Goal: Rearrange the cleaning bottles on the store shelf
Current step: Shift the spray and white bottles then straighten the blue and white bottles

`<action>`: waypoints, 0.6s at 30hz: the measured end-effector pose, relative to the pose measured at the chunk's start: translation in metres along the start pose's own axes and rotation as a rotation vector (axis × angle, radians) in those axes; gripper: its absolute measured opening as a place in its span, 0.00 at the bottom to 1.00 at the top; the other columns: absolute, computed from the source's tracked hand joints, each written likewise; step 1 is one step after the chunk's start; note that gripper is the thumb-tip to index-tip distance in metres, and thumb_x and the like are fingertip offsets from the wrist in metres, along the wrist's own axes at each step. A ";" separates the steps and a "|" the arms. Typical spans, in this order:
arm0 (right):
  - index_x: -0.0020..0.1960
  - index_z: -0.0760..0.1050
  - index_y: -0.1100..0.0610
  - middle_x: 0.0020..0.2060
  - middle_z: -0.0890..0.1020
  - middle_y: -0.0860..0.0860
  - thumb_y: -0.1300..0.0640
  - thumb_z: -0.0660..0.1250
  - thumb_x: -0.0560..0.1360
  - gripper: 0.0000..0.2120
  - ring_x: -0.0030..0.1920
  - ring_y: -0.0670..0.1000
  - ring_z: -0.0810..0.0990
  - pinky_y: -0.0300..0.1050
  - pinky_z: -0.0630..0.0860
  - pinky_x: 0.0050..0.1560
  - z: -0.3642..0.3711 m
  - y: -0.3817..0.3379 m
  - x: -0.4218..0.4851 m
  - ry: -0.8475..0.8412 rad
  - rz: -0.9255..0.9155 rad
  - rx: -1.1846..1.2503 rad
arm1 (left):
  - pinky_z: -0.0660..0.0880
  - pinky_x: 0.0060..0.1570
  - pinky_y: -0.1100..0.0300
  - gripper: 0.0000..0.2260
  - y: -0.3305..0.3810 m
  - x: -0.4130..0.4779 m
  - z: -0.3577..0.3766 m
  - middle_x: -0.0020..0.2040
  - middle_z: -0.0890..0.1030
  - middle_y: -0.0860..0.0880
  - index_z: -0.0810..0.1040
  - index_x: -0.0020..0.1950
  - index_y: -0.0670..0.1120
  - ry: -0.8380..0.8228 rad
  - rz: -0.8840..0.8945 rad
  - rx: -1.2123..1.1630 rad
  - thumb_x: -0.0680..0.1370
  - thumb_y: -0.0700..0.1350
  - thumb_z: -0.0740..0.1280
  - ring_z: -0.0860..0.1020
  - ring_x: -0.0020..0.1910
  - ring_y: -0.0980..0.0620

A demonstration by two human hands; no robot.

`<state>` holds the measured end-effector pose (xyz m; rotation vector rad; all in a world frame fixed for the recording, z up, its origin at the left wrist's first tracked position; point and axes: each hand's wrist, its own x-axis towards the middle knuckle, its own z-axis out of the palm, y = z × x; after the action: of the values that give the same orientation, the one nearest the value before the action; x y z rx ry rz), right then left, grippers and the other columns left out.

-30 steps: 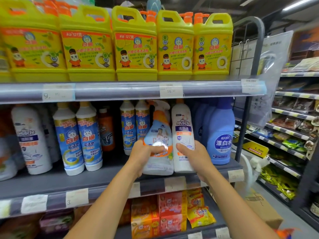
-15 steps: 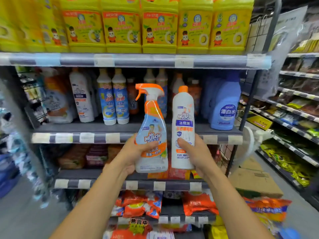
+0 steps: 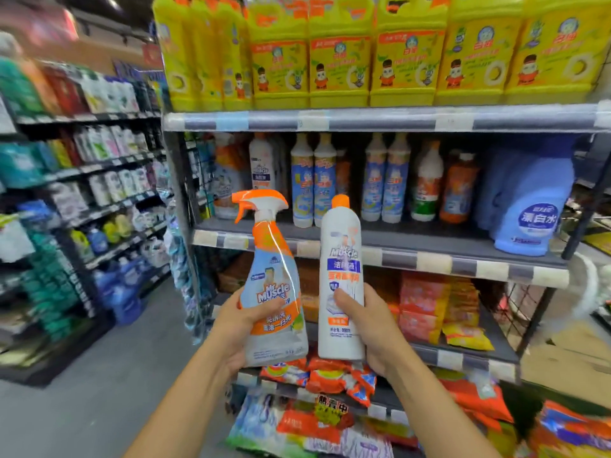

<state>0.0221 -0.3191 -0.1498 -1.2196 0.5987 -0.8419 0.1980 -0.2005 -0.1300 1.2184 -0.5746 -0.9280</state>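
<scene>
The left hand [image 3: 235,328] wraps the waist of the Mr Muscle trigger spray bottle [image 3: 272,279], held upright in the air before the middle shelf [image 3: 413,257]; just beside it stands the tall white orange-capped cleaner bottle [image 3: 340,256], its lower body gripped by the right hand [image 3: 373,328]. Both look like stiff, glossy plastic, probably weighty with liquid, so mid-body holds seem safest

The aisle shelves [image 3: 82,180] were a blur. The yellow jugs [image 3: 340,61] lost their tops at the upper edge. Price tags [image 3: 433,262] were unreadable. Fingers of the left hand [image 3: 238,328] hid behind the spray bottle [image 3: 271,282], those of the right hand [image 3: 370,328] behind the white bottle [image 3: 342,259].
</scene>
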 end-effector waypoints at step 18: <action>0.55 0.78 0.56 0.45 0.87 0.54 0.55 0.74 0.71 0.14 0.44 0.55 0.86 0.47 0.82 0.38 0.149 0.022 0.141 0.051 -0.039 -0.129 | 0.82 0.39 0.49 0.22 0.076 0.110 -0.168 0.46 0.86 0.38 0.80 0.54 0.39 0.021 0.023 0.105 0.63 0.43 0.78 0.85 0.43 0.38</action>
<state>0.2255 -0.3487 -0.1272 -1.3332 0.6811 -0.8800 0.4121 -0.1991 -0.1145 1.3112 -0.6257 -0.8736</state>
